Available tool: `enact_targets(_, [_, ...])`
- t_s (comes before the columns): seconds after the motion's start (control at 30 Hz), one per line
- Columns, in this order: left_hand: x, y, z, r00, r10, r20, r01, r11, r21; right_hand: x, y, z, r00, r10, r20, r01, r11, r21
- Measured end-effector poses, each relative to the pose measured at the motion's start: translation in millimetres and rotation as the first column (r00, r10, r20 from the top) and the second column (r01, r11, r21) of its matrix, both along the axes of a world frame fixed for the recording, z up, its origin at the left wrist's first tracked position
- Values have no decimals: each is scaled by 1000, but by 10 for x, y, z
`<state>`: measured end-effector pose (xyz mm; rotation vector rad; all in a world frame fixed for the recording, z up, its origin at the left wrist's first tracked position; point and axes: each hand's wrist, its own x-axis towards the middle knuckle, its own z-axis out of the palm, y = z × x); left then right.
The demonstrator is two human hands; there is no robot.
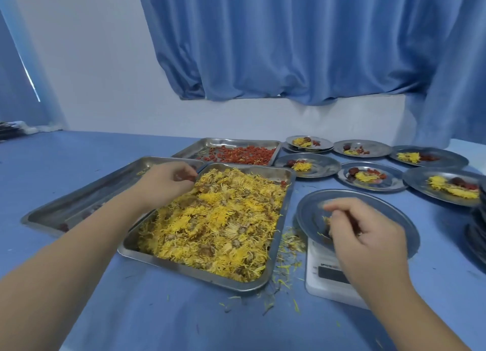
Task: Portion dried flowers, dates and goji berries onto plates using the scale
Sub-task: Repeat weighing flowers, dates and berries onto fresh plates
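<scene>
Right now my left hand (168, 178) sits left of centre, at the far left corner of the flower tray (127, 245). Its fingers are curled round what looks like a dark red date (185, 177). My right hand (368, 235) is at lower right, over the round steel plate (315, 206) that rests on the white scale (328, 271). Its fingers bend down to the plate, with the tips among a few yellow petals. That spot is blurred, so I cannot tell whether they pinch anything.

The dried flowers (215, 224) fill their tray in the middle of the frame, and loose petals lie scattered between it and the scale. Goji berries (242, 153) lie in a second tray (231, 141) just beyond. A third tray (86, 195) at left holds only a few dates (63, 227). Six filled plates (323, 165) spread across the upper right, each with flowers and red fruit. More plates are stacked (477, 232) at the right edge. A blue cloth (157, 311) lies under everything.
</scene>
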<state>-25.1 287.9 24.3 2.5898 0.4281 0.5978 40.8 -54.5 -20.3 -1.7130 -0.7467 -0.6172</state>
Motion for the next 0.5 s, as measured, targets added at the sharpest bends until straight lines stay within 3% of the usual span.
enact_targets(0.1, [142,-543,89,981,-184,-53,186,982,30,99,-153,83,973,-18,-229,69,974,217])
enact_targets(0.2, [323,-1074,166,935,-342,-98,349,935,67,202,-298,164,939,-11,-345,143,923,358])
enact_targets(0.5, [822,-2123,159,798,-551,-244,597,777,197,334,-440,206,881,29,-473,225,853,471])
